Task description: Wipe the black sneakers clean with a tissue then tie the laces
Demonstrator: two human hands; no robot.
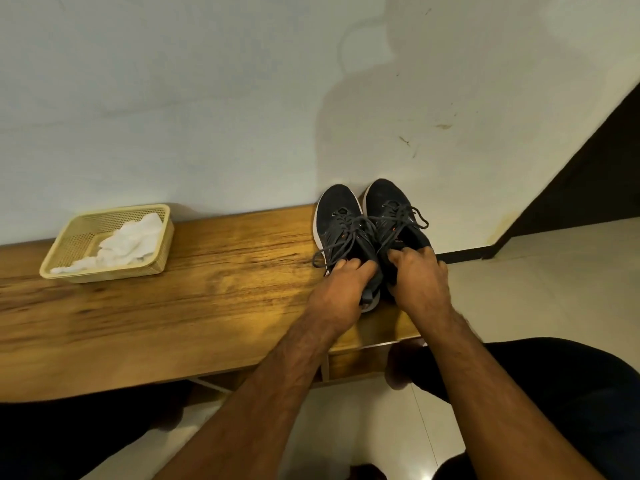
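Two black sneakers stand side by side at the right end of a wooden bench [207,289], toes against the wall. The left sneaker [337,213] and the right sneaker [388,199] both have loose dark laces spilling over their tongues. My left hand [341,289] grips the collar of the left sneaker, fingers curled into its opening. The heel end of the right sneaker is held the same way by my right hand [417,278]. Crumpled white tissue [128,242] lies in a basket far to the left.
A beige woven plastic basket [69,251] sits on the bench's left part by the pale wall. Pale floor tiles lie below and to the right. My dark-clothed legs fill the lower corners. A dark panel rises at the far right.
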